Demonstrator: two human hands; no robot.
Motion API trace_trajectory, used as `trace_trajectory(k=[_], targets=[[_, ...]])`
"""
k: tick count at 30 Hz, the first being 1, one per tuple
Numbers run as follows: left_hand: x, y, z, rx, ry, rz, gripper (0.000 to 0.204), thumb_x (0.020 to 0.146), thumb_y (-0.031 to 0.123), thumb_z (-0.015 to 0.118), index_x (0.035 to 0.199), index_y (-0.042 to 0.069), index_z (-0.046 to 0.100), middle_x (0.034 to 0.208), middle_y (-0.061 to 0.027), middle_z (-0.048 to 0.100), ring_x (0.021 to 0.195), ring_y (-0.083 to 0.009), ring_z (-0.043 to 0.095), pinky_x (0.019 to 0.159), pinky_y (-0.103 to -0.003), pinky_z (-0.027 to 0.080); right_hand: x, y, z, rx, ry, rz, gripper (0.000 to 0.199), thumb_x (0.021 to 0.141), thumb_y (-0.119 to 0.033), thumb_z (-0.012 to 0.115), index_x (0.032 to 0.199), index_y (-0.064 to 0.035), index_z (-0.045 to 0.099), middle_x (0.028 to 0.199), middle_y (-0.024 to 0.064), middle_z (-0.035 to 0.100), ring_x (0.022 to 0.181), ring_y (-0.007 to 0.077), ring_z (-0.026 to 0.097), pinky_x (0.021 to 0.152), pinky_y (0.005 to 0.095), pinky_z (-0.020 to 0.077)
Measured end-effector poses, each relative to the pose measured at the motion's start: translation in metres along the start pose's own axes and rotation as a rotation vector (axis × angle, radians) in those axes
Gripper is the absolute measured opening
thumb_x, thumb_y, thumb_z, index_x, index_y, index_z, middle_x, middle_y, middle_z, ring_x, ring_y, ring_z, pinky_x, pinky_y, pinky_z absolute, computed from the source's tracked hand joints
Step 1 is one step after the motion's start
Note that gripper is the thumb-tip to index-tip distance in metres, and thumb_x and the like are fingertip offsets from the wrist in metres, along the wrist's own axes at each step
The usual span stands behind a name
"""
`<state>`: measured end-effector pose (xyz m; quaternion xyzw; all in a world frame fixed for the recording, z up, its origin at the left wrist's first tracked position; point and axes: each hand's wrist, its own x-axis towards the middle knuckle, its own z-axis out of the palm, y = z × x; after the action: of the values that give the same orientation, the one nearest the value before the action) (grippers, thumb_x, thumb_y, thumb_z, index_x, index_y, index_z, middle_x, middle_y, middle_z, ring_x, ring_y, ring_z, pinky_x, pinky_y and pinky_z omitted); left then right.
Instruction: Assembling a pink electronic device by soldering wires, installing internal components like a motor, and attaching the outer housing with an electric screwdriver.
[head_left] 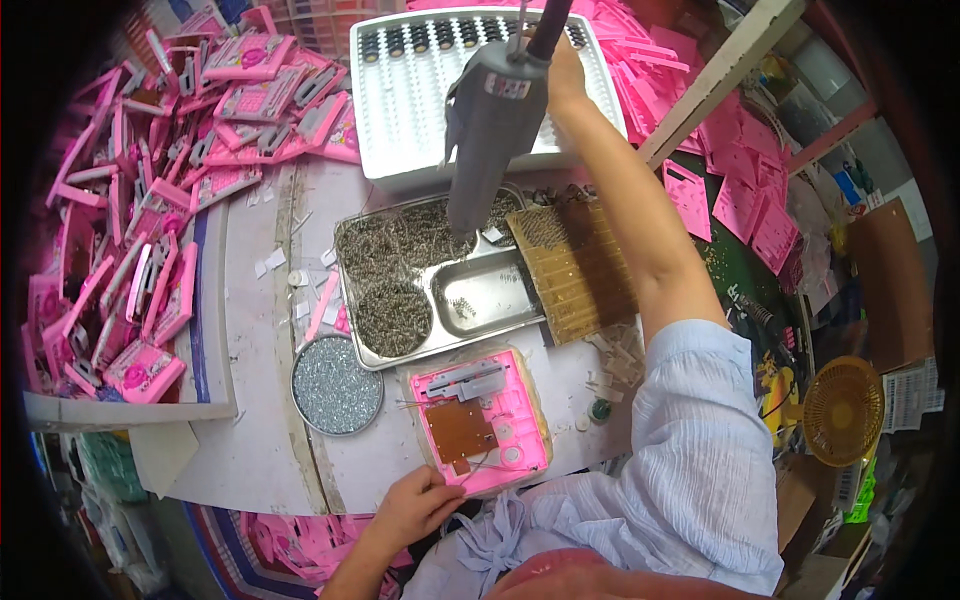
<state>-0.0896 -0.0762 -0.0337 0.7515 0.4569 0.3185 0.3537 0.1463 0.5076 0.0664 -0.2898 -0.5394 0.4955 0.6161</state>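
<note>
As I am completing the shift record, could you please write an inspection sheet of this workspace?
Surface: white table with white scraps.
Job's things: an open pink casing holding a brown board; a white tray with black pieces in its far rows; a metal tray and a round dish of small metal parts.
Clutter: pink parts heaped at left and right.
Hands: left hand at the casing's near-left corner; right hand at the white tray, partly hidden by the grey tool, grip unclear.
Cables: thin wires in the casing; a black cord or hose above the tool.
Surroundings: yellow basket at right, pale post.
</note>
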Motion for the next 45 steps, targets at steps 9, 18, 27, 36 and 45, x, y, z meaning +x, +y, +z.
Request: trace_trajectory(k=[9, 18, 27, 36, 45], targets=[[0.007, 0.006, -0.006, 0.033, -0.05, -0.041, 0.019, 0.079, 0.011, 0.085, 0.095, 0.009, 0.075, 0.083, -0.0082, 0.058, 0.072, -0.0249, 0.061, 0.063, -0.036, 0.051, 0.032, -0.045, 0.003, -0.955, -0.01, -0.489, 0.017, 0.096, -0.017, 0.06, 0.099, -0.0027, 0.068, 0.092, 0.0075, 0.069, 0.084, 0.0167, 0.065, 0.076, 0.0319, 0.0515], [0.0, 0.016, -0.009, 0.08, -0.033, -0.102, 0.019, 0.081, 0.007, 0.08, 0.097, 0.006, 0.071, 0.086, -0.0107, 0.057, 0.077, -0.0289, 0.061, 0.066, -0.038, 0.051, -0.259, -0.16, -0.013, -0.248, -0.231, 0.129, 0.018, 0.092, -0.012, 0.07, 0.109, -0.0057, 0.071, 0.098, 0.0054, 0.072, 0.088, 0.0235, 0.069, 0.083, 0.0345, 0.0544], [0.006, 0.012, -0.004, 0.039, -0.012, -0.081, 0.021, 0.078, 0.006, 0.082, 0.096, 0.006, 0.072, 0.086, -0.0082, 0.056, 0.076, -0.025, 0.061, 0.066, -0.036, 0.051, -0.447, -0.11, 0.008, -0.68, -0.918, -0.149, 0.02, 0.077, -0.008, 0.081, 0.096, -0.0079, 0.073, 0.095, 0.0055, 0.069, 0.094, 0.029, 0.058, 0.083, 0.0378, 0.0509], [0.003, 0.016, -0.001, 0.071, 0.034, -0.08, 0.02, 0.078, 0.005, 0.081, 0.096, 0.006, 0.072, 0.088, -0.0083, 0.056, 0.076, -0.0248, 0.062, 0.066, -0.036, 0.051, -0.449, -0.108, 0.022, -0.776, -0.973, -0.324, 0.023, 0.075, -0.017, 0.081, 0.094, -0.0105, 0.071, 0.102, 0.0032, 0.066, 0.099, 0.0287, 0.059, 0.08, 0.0412, 0.0503], [0.003, 0.012, 0.001, 0.065, 0.045, -0.063, 0.022, 0.077, 0.004, 0.082, 0.096, 0.006, 0.072, 0.088, -0.0083, 0.057, 0.075, -0.0247, 0.062, 0.065, -0.035, 0.052, -0.46, -0.114, 0.027, -0.907, -0.984, -0.293, 0.03, 0.072, -0.016, 0.083, 0.099, -0.0101, 0.07, 0.106, 0.004, 0.067, 0.106, 0.0291, 0.059, 0.091, 0.043, 0.0478]])
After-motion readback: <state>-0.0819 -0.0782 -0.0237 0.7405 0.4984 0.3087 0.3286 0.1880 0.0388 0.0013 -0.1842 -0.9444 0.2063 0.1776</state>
